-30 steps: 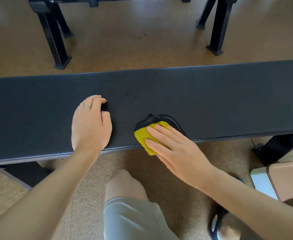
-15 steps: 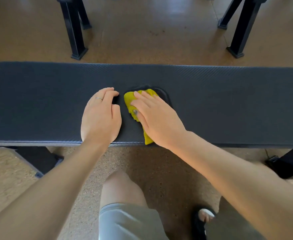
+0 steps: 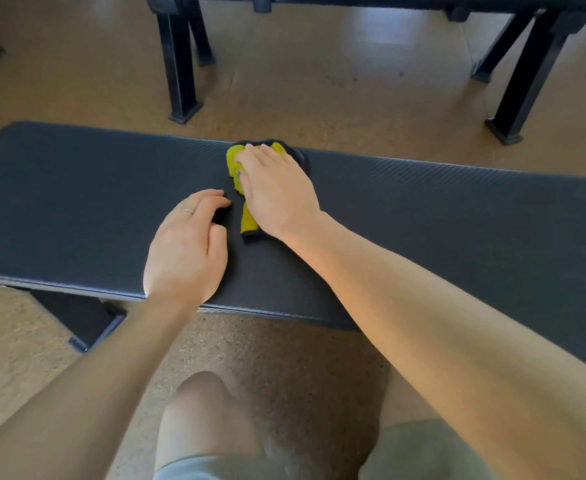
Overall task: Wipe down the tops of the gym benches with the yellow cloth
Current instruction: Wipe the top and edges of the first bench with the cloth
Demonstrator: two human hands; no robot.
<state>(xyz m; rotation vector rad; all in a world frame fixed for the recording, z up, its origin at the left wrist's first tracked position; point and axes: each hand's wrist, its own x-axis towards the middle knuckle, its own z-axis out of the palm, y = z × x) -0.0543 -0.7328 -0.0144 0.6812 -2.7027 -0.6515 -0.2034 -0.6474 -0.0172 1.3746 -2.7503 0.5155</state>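
Note:
A long black padded gym bench runs across the view in front of me. On its top, at the far edge, lies the yellow cloth with a dark border, bunched under my right hand. That hand presses flat on the cloth with straight fingers pointing away from me. My left hand, a ring on one finger, rests on the bench top just left of the cloth, its fingers loosely bent and holding nothing.
A second black bench stands beyond, its legs on the cork-coloured floor. A foot of the near bench shows at lower left. My knees are close under the near edge.
My right hand has pushed the cloth from the bench's near edge across to its far edge. My left hand has stayed planted on the bench top.

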